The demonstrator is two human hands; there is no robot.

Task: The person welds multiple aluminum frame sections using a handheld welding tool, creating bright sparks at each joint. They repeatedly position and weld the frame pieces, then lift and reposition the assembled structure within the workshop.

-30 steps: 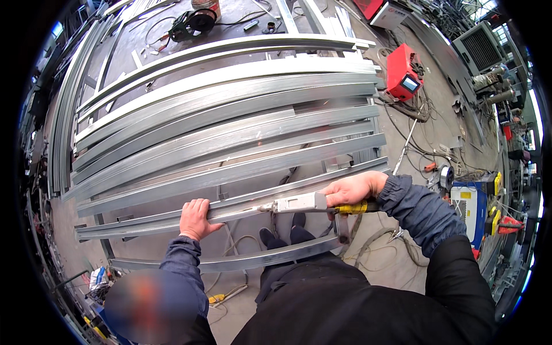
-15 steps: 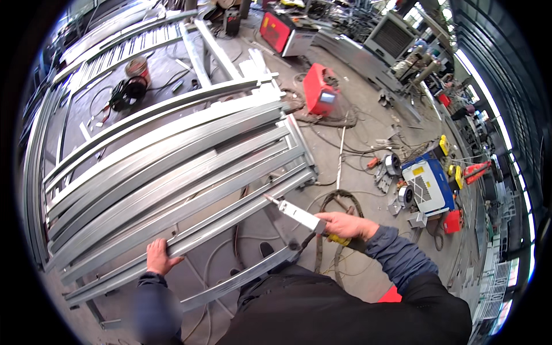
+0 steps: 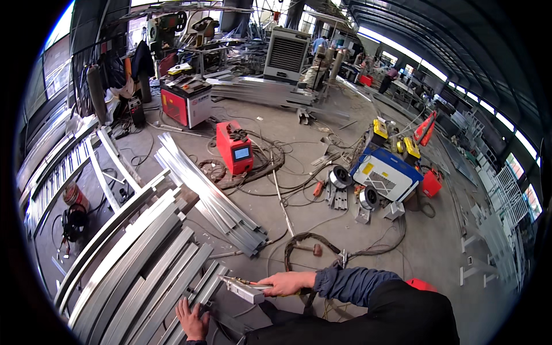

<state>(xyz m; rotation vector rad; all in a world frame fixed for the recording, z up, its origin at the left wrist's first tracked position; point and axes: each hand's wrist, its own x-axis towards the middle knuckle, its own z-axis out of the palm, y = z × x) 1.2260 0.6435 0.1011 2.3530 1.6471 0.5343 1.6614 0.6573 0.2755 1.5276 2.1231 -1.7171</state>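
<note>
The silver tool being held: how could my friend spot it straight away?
Find the big layer of long silver bars at lower left. Just right of the nearest bar ends, the person's right grip holds the silver tool. Unlike those bars, it is short and boxy, with a narrow tip.

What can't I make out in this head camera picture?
In the head view:
Handle of the tool: partly hidden by the right hand.
Metal bars: near ends cut off by the lower edge.
Left hand: forearm mostly cut off by that edge.
Distant person: too small to show what they hold.
</note>
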